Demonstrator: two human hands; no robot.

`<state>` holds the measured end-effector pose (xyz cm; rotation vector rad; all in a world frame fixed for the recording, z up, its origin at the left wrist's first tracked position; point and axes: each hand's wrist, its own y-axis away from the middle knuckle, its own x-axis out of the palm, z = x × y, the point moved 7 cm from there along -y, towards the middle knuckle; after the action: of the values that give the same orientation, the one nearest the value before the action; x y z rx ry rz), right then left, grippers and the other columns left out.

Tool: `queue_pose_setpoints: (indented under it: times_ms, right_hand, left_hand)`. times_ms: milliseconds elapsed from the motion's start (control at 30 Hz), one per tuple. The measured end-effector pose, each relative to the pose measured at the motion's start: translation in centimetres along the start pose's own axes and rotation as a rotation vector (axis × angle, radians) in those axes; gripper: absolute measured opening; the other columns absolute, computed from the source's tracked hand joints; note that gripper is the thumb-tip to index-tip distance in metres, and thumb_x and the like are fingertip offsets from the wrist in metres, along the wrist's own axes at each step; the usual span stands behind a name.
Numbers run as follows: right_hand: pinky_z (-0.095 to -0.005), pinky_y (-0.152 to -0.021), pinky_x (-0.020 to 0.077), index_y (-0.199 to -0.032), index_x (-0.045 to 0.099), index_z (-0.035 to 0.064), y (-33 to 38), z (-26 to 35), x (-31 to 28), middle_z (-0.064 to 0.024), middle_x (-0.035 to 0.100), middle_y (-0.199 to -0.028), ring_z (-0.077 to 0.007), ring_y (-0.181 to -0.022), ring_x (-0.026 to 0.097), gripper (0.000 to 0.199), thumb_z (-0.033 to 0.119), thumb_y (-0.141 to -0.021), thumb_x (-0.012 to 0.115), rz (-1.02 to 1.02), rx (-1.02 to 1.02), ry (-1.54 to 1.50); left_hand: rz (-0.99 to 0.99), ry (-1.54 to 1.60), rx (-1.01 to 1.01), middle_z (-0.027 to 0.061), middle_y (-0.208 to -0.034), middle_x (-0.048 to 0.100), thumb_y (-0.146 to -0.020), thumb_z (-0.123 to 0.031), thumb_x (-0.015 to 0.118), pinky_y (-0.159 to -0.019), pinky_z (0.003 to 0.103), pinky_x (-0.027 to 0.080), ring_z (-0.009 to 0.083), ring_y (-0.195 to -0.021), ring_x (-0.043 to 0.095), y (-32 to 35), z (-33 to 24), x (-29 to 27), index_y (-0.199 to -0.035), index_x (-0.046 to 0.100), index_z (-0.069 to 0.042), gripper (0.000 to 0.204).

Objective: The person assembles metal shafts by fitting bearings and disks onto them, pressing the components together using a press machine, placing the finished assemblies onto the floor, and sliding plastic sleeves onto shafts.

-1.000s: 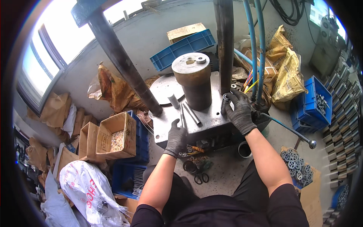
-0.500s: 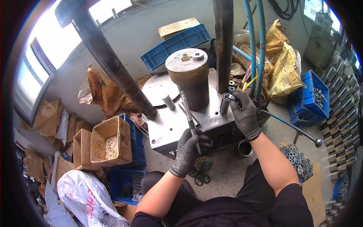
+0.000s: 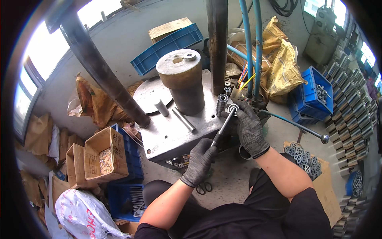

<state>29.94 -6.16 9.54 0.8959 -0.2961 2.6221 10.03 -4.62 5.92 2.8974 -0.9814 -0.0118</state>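
My left hand [image 3: 199, 162], in a dark grey glove, is closed round a slim stepped metal shaft [image 3: 224, 128] that slants up to the right. My gloved right hand [image 3: 251, 130] grips a small ring bearing [image 3: 234, 107] at the upper end of that shaft; whether the shaft's tip has entered the bore I cannot tell. Just left of the bearing, a stack of bearings [image 3: 222, 104] stands on the metal press table [image 3: 167, 141]. A loose metal rod [image 3: 184, 120] and a short upright metal cylinder [image 3: 161, 108] are also on the table.
A thick round pedestal [image 3: 184, 79] bears a ring [image 3: 190, 57]. Dark posts [image 3: 217, 47] rise from the table, and a ball-ended lever [image 3: 298, 126] juts out right. Cardboard boxes [image 3: 115, 153] stand left, blue crates [image 3: 318, 91] right, and flat perforated metal parts [image 3: 303, 159] lower right.
My right hand has moved the bearing off the top of the stack. My left hand has tilted the shaft rightward, bringing its tip to the bearing. The view has shifted slightly right.
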Motion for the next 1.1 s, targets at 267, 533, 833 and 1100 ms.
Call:
queue_pose_setpoints:
  times_ms: [267, 533, 833, 1100]
  right_hand:
    - [-0.0470, -0.104, 0.0596, -0.144, 0.054, 0.0018, 1.8, 2.2, -0.8, -0.0196, 0.068, -0.134, -0.0363, -0.122, 0.070, 0.036, 0.013, -0.110, 0.057, -0.055, -0.047, 0.185]
    - [-0.0366, -0.105, 0.0543, -0.138, 0.064, 0.0027, 4.6, -0.6, -1.3, -0.0111, 0.076, -0.117, -0.0170, -0.117, 0.069, 0.044, 0.034, -0.108, 0.064, 0.259, 0.305, 0.306]
    - [-0.0336, -0.063, 0.0570, -0.105, 0.073, 0.0072, 7.5, 8.8, -20.5, -0.0049, 0.073, -0.088, -0.0168, -0.071, 0.069, 0.041, 0.047, -0.103, 0.066, -0.003, 0.583, 1.173]
    - [-0.0383, -0.049, 0.0591, -0.120, 0.063, 0.0040, 31.4, 10.4, -52.9, -0.0157, 0.072, -0.088, -0.0275, -0.059, 0.073, 0.047, 0.049, -0.104, 0.062, -1.104, 0.369, 0.614]
  left_hand:
    - [-0.092, -0.063, 0.177, 0.0065, -0.096, 0.067, -0.096, -0.007, 0.072, -0.084, 0.032, 0.054, 0.0164, -0.091, 0.064, -0.2, 0.0, 0.0, -0.113, 0.066, -0.001, 0.019]
    - [-0.124, -0.352, 0.559, 0.0074, -0.090, 0.070, -0.092, 0.007, 0.072, -0.072, 0.029, 0.057, 0.0137, -0.081, 0.069, -0.9, 1.1, 1.4, -0.111, 0.059, -0.004, 0.026]
    - [0.219, -0.593, 0.491, 0.0114, -0.105, 0.063, -0.083, -0.002, 0.079, -0.084, 0.039, 0.055, 0.0265, -0.091, 0.065, -0.4, 0.4, 4.5, -0.118, 0.069, -0.005, 0.037]
    - [0.392, -0.794, 0.451, 0.0162, -0.108, 0.069, -0.085, -0.006, 0.080, -0.089, 0.045, 0.055, 0.0362, -0.101, 0.068, 0.0, 2.4, 6.0, -0.116, 0.069, -0.004, 0.033]
